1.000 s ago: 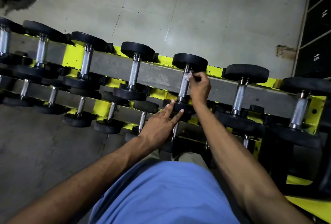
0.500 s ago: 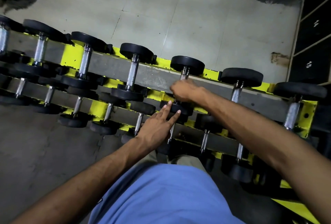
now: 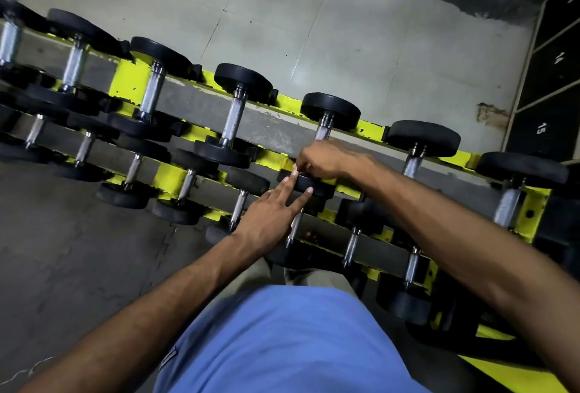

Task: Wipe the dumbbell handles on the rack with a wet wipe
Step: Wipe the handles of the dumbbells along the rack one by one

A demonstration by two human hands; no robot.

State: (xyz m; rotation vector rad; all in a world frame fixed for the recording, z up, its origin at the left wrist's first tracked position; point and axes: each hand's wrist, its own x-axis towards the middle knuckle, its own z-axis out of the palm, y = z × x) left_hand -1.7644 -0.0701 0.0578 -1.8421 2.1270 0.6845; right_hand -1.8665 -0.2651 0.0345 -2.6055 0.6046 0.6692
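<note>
A blue shirt (image 3: 282, 339) is seen nearest, at the bottom. Two bare arms are stretched out from it toward the rack (image 3: 266, 130).

The left hand (image 3: 270, 220) is laid flat over the low rows. Its fingers (image 3: 290, 187) are held straight and spread, and two of them are rested on the black near end (image 3: 317, 188) of a dumbbell. Nothing is held in it.

Just past it, the right hand (image 3: 326, 162) is wrapped round the low part of the dumbbell handle (image 3: 323, 132). Its fingers are curled tight. A small white bit of the wet wipe (image 3: 295, 168) is seen at the fingertips; the rest is hidden under the hand. The handle is shiny, silver and rough. It is set in the top row, fifth from the left.

The rack is painted yellow and grey, and some paint is chipped. Three rows of dumbbells with black round ends are held in it.

Behind the rack, a pale tiled floor (image 3: 345, 47) is seen. At the far right, dark lockers (image 3: 552, 104) are marked with white numbers. What is kept inside cannot be told.
</note>
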